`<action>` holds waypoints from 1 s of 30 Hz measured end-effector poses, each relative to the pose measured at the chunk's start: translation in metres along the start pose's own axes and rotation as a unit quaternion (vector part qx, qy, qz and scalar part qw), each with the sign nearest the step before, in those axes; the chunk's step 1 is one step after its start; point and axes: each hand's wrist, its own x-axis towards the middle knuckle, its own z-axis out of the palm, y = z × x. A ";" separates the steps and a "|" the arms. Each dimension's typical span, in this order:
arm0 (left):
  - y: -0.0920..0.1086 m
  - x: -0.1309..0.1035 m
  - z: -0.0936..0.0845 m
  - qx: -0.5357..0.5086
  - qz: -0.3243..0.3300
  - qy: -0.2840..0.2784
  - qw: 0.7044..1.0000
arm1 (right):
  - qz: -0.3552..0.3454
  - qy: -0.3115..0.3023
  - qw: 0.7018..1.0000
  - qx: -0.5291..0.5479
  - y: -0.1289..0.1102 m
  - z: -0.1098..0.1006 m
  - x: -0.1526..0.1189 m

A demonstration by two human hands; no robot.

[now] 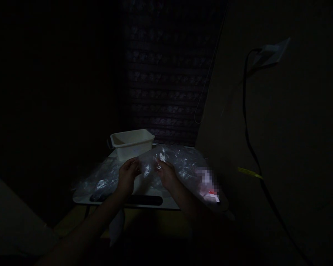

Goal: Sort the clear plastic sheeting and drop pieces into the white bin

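Note:
A large sheet or bag of clear, crinkled plastic spreads across a small white table. My left hand pinches an edge of the plastic near the middle, its fingers bent together. Just right of it, my right hand grips the same plastic between thumb and fingers. A short stretch of the film spans the gap between the two hands. Dim light hides the exact fingertip contact. Behind my left hand stands an off-white rectangular tub, its inside partly visible.
A lit, pixelated object lies at the table's right end. Along the front edge runs a dark slot. A black cable with a yellow tag hangs from a wall socket on the right. A patterned curtain hangs behind.

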 end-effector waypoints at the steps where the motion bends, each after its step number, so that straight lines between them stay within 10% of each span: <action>1: 0.001 0.000 -0.001 -0.027 -0.020 -0.029 0.999 | -0.018 -0.011 1.000 -0.020 -0.003 -0.003 0.002; 9: 0.003 -0.009 -0.002 0.029 -0.185 -0.224 0.956 | 0.016 -0.178 0.952 -0.249 -0.017 -0.027 0.005; 30: -0.012 -0.001 -0.005 0.096 -0.144 -0.180 0.968 | 0.027 -0.168 0.949 -0.265 -0.011 -0.033 0.000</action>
